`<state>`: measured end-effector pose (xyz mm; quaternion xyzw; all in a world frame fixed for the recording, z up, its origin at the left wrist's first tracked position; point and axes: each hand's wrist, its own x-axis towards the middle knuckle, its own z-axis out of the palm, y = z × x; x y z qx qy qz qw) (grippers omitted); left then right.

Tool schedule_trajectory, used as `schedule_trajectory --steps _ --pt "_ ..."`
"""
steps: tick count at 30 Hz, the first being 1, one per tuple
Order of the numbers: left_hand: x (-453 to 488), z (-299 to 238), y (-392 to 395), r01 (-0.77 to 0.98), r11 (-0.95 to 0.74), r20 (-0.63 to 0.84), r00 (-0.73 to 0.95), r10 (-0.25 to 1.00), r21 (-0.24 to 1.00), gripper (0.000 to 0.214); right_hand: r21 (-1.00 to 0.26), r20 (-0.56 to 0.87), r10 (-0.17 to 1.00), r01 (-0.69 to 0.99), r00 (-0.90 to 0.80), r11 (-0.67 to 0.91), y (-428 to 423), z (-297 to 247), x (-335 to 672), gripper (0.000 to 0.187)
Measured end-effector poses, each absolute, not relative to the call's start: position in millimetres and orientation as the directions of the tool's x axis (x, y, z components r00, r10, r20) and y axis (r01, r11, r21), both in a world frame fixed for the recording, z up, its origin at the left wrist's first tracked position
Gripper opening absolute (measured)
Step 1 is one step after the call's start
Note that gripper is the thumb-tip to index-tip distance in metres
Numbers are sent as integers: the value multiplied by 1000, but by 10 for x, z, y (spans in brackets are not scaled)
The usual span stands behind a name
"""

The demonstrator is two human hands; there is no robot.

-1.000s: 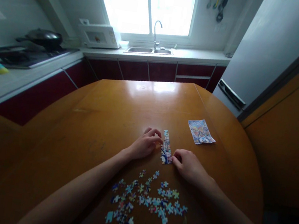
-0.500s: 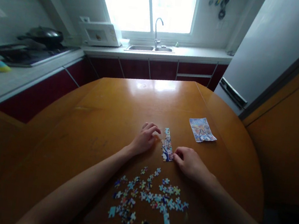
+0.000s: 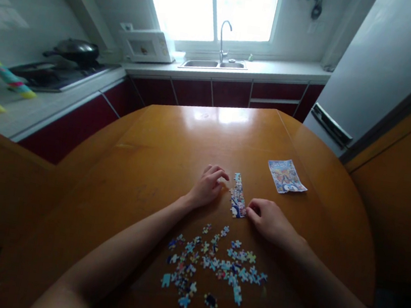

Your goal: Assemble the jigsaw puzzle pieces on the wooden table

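A narrow strip of joined puzzle pieces (image 3: 238,195) lies on the round wooden table (image 3: 159,157). My left hand (image 3: 209,186) rests just left of the strip, fingers curled with the tips near its edge. My right hand (image 3: 269,220) sits at the strip's lower right end, fingers curled and touching it. Several loose puzzle pieces (image 3: 213,264) are scattered on the table between my forearms. A printed picture card (image 3: 286,176) lies flat to the right of the strip.
Behind the table runs a kitchen counter with a sink and tap (image 3: 218,61), a white microwave (image 3: 146,46) and a stove with a dark wok (image 3: 75,49). A grey fridge (image 3: 370,70) stands at the right, beside an orange cabinet (image 3: 410,167).
The view has shifted a little, so everything sits slightly further right and higher. Both hands stay at the puzzle strip, with the left fingers slightly drawn back from it.
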<state>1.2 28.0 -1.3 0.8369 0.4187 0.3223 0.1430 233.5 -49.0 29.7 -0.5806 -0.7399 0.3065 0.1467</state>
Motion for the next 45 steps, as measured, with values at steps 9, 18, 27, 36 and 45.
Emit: schedule_trajectory --steps 9,18,27,36,45 --pt "19 -39 295 603 -604 417 437 797 522 32 -621 -145 945 771 -292 142 -480 287 2353 22" --pt "27 -3 270 591 -607 407 450 795 531 29 -631 -131 946 761 -295 150 -483 268 2362 23" --pt "27 22 254 583 -609 404 455 793 537 28 -627 -131 945 763 -300 155 -486 286 2359 23" --pt "16 -9 268 587 -616 408 462 787 525 26 -632 -135 944 760 -301 152 -475 262 2371 24" --pt "21 -26 270 571 -624 418 464 781 533 28 -634 -136 942 757 -307 155 -476 245 2379 24"
